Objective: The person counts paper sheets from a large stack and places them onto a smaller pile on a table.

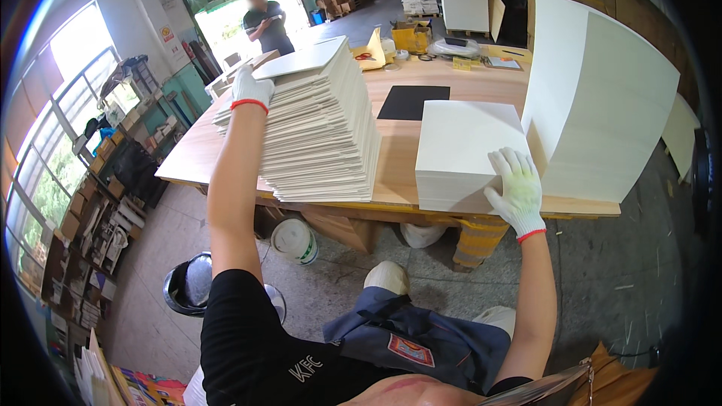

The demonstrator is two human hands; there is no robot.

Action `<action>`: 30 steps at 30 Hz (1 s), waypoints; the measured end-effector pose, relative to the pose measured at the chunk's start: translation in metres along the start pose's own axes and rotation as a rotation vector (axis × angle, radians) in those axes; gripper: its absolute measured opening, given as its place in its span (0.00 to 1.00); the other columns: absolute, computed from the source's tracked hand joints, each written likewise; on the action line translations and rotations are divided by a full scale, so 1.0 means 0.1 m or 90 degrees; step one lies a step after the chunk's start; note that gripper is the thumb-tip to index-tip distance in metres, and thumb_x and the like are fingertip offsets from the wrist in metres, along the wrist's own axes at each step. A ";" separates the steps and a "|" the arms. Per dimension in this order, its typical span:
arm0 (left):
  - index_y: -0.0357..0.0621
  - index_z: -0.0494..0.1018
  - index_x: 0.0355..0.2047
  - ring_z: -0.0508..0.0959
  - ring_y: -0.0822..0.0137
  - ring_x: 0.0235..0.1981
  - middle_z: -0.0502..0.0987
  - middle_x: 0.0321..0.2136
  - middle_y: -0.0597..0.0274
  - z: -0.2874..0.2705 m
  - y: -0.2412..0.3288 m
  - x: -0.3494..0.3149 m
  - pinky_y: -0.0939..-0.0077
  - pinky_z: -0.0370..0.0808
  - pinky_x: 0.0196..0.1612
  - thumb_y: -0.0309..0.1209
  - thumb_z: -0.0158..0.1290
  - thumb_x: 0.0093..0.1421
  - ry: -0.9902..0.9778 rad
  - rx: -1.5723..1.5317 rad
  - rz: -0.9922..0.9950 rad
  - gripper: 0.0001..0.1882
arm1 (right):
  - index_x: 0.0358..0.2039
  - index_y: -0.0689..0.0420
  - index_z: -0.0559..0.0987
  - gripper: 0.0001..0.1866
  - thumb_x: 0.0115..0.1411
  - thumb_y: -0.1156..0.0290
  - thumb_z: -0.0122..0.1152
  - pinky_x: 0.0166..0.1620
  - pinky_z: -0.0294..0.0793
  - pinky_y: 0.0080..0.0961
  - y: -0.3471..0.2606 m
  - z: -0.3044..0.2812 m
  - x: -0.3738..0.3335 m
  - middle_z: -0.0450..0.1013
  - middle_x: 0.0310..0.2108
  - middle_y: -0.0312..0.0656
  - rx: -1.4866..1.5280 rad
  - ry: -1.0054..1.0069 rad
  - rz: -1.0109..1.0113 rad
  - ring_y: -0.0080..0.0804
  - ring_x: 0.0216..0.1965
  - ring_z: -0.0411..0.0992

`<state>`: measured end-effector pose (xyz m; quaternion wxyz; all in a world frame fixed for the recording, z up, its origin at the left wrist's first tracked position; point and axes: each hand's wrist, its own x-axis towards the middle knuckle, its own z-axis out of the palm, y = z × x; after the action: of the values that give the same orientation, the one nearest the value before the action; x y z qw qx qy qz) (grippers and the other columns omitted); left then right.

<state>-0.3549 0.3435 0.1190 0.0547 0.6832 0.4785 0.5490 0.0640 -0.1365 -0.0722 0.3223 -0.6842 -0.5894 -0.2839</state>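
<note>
A tall, slightly uneven stack of white boards (323,131) stands at the table's front edge, left of the middle. At its far left corner my left hand (252,90), in a white knit glove with a red cuff, is closed on the edge of the top white board (301,59). The undersides of its fingers are hidden. To the right sits a lower, neat stack of white sheets (466,135). My right hand (517,186), gloved the same way, rests open against its right front corner, fingers spread over the top and thumb toward the front side.
A large curved white sheet (594,98) stands upright at the table's right end. Behind lie a black square sheet (414,102), red scissors (364,56) and a yellow box (411,36). A white bucket (294,240) is below the wooden table (184,158). Another person (265,22) stands beyond.
</note>
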 end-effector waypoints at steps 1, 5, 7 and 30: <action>0.36 0.72 0.53 0.78 0.55 0.47 0.79 0.47 0.48 0.11 -0.04 -0.15 0.67 0.75 0.52 0.33 0.48 0.65 0.006 -0.122 0.000 0.19 | 0.53 0.53 0.77 0.31 0.46 0.65 0.70 0.65 0.63 0.39 0.05 0.00 -0.03 0.70 0.55 0.43 0.002 -0.012 0.002 0.45 0.59 0.66; 0.40 0.62 0.65 0.69 0.51 0.60 0.66 0.63 0.46 -0.19 0.88 -0.93 0.60 0.65 0.67 0.31 0.45 0.68 0.107 -0.992 -0.357 0.26 | 0.52 0.55 0.78 0.27 0.54 0.57 0.70 0.62 0.66 0.41 0.25 -0.07 -0.16 0.73 0.52 0.45 0.041 0.018 0.083 0.47 0.57 0.68; 0.39 0.59 0.67 0.67 0.50 0.63 0.62 0.66 0.46 -0.27 1.20 -1.33 0.57 0.61 0.70 0.28 0.45 0.68 0.229 -0.895 -0.187 0.27 | 0.49 0.56 0.79 0.25 0.57 0.53 0.68 0.58 0.68 0.43 0.35 -0.08 -0.21 0.75 0.49 0.46 0.030 0.067 0.208 0.49 0.54 0.71; 0.39 0.78 0.49 0.77 0.65 0.56 0.80 0.51 0.58 2.30 2.96 -3.53 0.71 0.71 0.60 0.20 0.49 0.63 -0.919 -0.425 0.323 0.15 | 0.39 0.51 0.76 0.24 0.71 0.44 0.42 0.43 0.72 0.45 0.61 -0.21 0.19 0.77 0.35 0.50 0.076 -0.077 0.446 0.53 0.41 0.76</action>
<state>0.0269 0.0367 -0.0401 0.4221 0.9021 -0.0303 0.0846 0.1268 -0.1469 -0.0514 0.4044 -0.8401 -0.3524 -0.0802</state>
